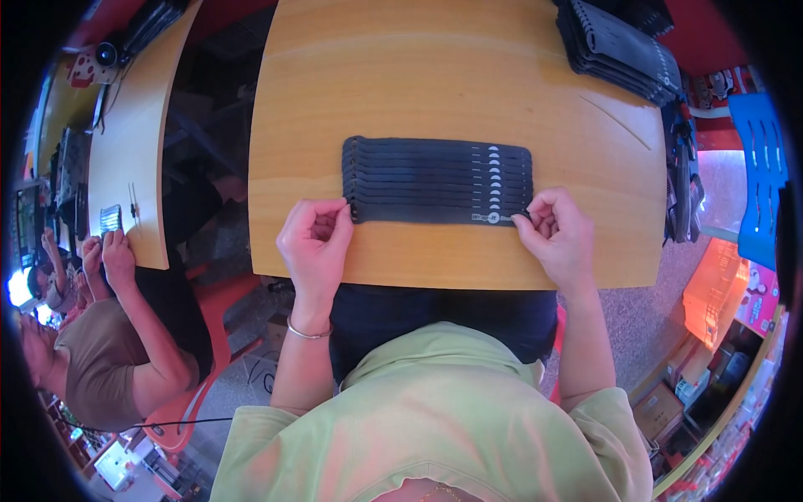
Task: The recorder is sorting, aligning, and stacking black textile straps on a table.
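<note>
A fanned row of several flat black straps [418, 176] lies on the wooden table in front of me, each overlapping the one before it. Holes show along their left ends, and pale printed marks line up near the right ends. At the near left corner, my left hand [316, 238] pinches the end of the nearest strap between thumb and finger. My right hand [559, 234] pinches the same strap's right end, its other fingers curled in. The nearest strap lies along the front of the row, level with the table edge.
Stacks of folded black straps [623, 54] sit at the table's [401, 92] far right corner, near a thin pale stick [616, 123]. Another person [125, 351] works at a table on the left. A blue plastic chair back [759, 167] and orange crate [715, 289] stand at right.
</note>
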`<state>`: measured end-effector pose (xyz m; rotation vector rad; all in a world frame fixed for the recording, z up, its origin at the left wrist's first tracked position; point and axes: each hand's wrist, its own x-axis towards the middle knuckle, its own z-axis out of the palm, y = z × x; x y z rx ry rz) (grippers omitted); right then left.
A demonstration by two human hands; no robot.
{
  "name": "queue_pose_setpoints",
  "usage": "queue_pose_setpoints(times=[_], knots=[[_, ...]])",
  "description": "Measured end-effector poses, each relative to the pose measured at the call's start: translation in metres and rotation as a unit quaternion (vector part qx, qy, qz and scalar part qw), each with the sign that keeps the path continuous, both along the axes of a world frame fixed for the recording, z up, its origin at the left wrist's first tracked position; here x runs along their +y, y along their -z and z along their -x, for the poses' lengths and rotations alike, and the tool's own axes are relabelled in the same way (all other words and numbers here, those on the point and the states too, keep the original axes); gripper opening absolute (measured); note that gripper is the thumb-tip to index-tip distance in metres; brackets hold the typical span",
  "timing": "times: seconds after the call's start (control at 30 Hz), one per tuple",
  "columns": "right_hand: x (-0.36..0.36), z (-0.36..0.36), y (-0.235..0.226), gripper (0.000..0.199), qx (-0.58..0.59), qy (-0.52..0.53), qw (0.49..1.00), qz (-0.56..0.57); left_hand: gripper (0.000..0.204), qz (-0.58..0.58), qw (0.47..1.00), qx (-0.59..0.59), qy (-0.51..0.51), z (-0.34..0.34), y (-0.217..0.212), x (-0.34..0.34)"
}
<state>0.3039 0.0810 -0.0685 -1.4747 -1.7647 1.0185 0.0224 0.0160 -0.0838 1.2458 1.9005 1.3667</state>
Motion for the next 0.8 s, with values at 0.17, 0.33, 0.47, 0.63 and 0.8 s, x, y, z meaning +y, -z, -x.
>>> queue_pose_setpoints(times=[0.17,0.33,0.47,0.63,0.8], knots=[[-0.0003,0.0012,-0.0019,0.023,0.012,0.008,1.0,0.002,0.007,0.009,1.0,-0.012,0.0,-0.0012,-0.0015,-0.0006],[-0.0004,-0.0006,-0.0008,0.023,0.01,0.004,1.0,0.005,0.007,0.002,1.0,-0.005,0.0,-0.0011,-0.0003,-0.0016],[-0.0015,-0.001,-0.0002,0.023,0.007,-0.001,1.0,0.006,0.008,0.005,1.0,-0.012,-0.004,-0.0013,0.0002,-0.002],[-0.0023,-0.0015,0.002,0.024,-0.006,0.002,1.0,-0.012,0.008,0.006,1.0,-0.003,-0.002,-0.0013,0.0028,-0.0019],[-0.0008,-0.0018,0.0014,0.024,-0.001,-0.002,1.0,-0.002,0.008,0.005,1.0,-0.007,-0.004,0.0002,0.0015,-0.0019]])
